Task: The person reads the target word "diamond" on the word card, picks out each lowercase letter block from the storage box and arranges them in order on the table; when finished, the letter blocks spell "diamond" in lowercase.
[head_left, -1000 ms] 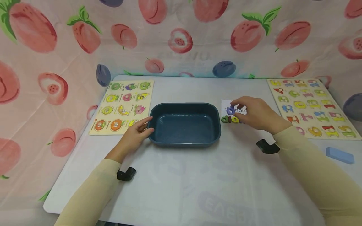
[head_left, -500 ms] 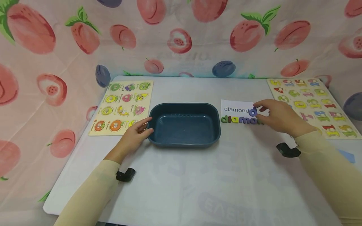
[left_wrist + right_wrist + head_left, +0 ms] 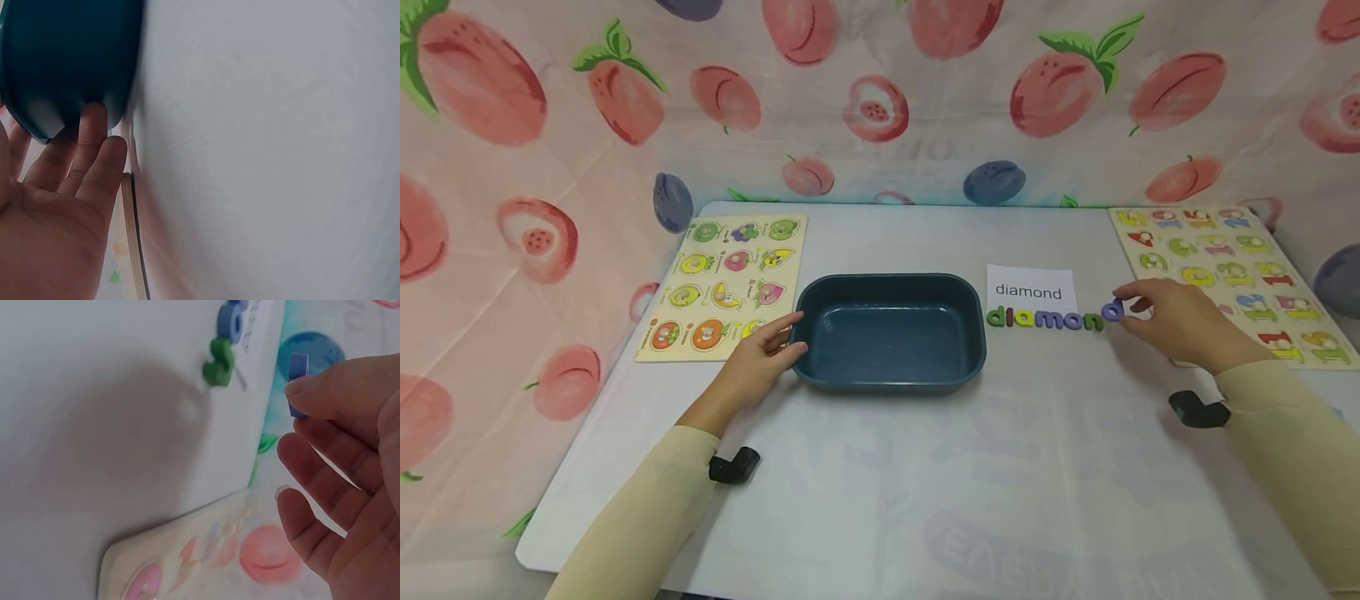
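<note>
A purple-blue letter d (image 3: 1112, 311) is pinched between the thumb and fingertips of my right hand (image 3: 1183, 321), at the right end of a row of coloured letters (image 3: 1048, 320). The right wrist view shows the held letter (image 3: 299, 365) edge-on, raised off the table, with the other fingers loosely bent. The row reads "diamon" and lies along the lower edge of a white card (image 3: 1037, 279) printed "diamond". My left hand (image 3: 760, 362) holds the left rim of a dark blue plastic box (image 3: 887, 385), thumb over the rim, fingers along the outer wall.
A wooden fruit puzzle board (image 3: 722, 287) lies at the back left. At the back right is a number puzzle board (image 3: 1225, 275), partly behind my right hand. A blue block peeks out by the right sleeve. A fruit-printed curtain (image 3: 880, 75) hangs behind the table.
My right hand has carried the letter d rightward, from over the card to the row's right end, uncovering the printed word and the letters. The left hand stays at the box.
</note>
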Available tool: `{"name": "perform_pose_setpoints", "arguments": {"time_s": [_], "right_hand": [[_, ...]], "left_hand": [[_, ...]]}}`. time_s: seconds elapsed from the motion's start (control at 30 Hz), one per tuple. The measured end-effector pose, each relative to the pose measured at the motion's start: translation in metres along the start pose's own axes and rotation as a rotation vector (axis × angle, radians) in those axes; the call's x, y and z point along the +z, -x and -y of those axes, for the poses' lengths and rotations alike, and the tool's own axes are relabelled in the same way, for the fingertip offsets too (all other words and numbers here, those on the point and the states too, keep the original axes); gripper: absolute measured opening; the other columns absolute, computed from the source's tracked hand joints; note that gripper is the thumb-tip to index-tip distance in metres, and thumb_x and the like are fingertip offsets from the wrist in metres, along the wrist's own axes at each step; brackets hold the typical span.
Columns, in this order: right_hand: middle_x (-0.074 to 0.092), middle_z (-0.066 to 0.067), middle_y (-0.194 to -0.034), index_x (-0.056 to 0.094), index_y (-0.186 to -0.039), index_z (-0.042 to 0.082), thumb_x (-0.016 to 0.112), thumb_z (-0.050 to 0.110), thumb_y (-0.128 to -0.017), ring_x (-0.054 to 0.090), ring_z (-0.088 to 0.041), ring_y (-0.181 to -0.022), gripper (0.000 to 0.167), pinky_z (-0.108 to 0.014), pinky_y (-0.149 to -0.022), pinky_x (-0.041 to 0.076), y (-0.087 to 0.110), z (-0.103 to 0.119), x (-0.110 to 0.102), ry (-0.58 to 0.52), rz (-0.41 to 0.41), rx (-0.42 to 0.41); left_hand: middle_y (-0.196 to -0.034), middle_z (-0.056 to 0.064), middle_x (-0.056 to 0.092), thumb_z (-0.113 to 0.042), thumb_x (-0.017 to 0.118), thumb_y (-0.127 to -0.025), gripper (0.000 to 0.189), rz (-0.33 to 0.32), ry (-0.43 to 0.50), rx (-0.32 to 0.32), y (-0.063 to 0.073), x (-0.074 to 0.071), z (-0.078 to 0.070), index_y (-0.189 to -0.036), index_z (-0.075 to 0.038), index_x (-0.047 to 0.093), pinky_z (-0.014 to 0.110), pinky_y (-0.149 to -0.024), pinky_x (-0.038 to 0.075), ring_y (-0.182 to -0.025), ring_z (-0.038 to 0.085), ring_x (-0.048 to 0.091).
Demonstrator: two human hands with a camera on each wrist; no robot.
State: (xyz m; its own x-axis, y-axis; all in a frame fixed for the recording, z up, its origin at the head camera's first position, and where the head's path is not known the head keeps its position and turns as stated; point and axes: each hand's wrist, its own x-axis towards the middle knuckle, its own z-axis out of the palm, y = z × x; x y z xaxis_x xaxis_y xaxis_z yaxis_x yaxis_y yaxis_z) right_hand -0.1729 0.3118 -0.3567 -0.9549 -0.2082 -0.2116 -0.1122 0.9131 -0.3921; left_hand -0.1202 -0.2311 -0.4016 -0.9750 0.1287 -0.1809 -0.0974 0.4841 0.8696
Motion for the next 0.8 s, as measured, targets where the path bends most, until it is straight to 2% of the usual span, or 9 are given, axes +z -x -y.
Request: {"name": "perform_pose_setpoints", "arguments": {"time_s": [0.2,0.43,0.57,0.67,0.8], "right_hand": [[0.054,-0.032,-0.124,0.053,-0.136,-0.001,0.063,0.020,-0.097,0.048,-0.051,-0.113,0.045,-0.070,-0.090,0.040,-0.003,-0.016,0.001,0.033,0.013,0.022],[0.057,-0.033,-0.121,0.054,-0.135,-0.002,0.060,0.018,-0.097,0.049,-0.051,-0.112,0.043,-0.069,-0.091,0.042,-0.006,-0.024,0.004,0.032,0.045,0.041],[0.056,-0.034,-0.121,0.054,-0.135,-0.003,0.058,0.016,-0.097,0.050,-0.050,-0.110,0.043,-0.065,-0.086,0.047,-0.008,-0.026,0.005,0.025,0.060,0.053],[0.056,-0.033,-0.119,0.053,-0.135,-0.004,0.057,0.015,-0.097,0.052,-0.047,-0.104,0.043,-0.056,-0.078,0.052,-0.010,-0.027,0.007,0.023,0.074,0.061],[0.058,-0.032,-0.116,0.054,-0.133,-0.004,0.058,0.015,-0.096,0.054,-0.044,-0.100,0.042,-0.052,-0.074,0.052,-0.013,-0.028,0.009,0.029,0.087,0.063]], "left_hand": [[-0.154,0.017,0.042,-0.029,0.063,-0.101,0.057,-0.003,-0.002,-0.004,0.000,0.000,-0.001,-0.153,-0.019,0.044,0.049,-0.109,0.039,-0.140,0.032,0.041],[-0.154,0.016,0.042,-0.031,0.063,-0.101,0.057,-0.002,-0.013,-0.004,0.001,0.000,-0.001,-0.153,-0.020,0.043,0.048,-0.109,0.039,-0.140,0.031,0.041],[-0.154,0.017,0.042,-0.030,0.063,-0.101,0.057,-0.002,-0.009,-0.001,0.001,0.000,-0.001,-0.153,-0.020,0.043,0.047,-0.108,0.040,-0.140,0.031,0.042],[-0.154,0.016,0.042,-0.030,0.063,-0.101,0.057,-0.004,-0.009,0.001,0.001,0.000,-0.001,-0.153,-0.019,0.043,0.048,-0.109,0.040,-0.140,0.031,0.042],[-0.154,0.016,0.041,-0.030,0.063,-0.101,0.057,-0.002,-0.008,0.000,0.000,0.000,-0.001,-0.153,-0.020,0.043,0.048,-0.109,0.039,-0.141,0.031,0.041]]}}
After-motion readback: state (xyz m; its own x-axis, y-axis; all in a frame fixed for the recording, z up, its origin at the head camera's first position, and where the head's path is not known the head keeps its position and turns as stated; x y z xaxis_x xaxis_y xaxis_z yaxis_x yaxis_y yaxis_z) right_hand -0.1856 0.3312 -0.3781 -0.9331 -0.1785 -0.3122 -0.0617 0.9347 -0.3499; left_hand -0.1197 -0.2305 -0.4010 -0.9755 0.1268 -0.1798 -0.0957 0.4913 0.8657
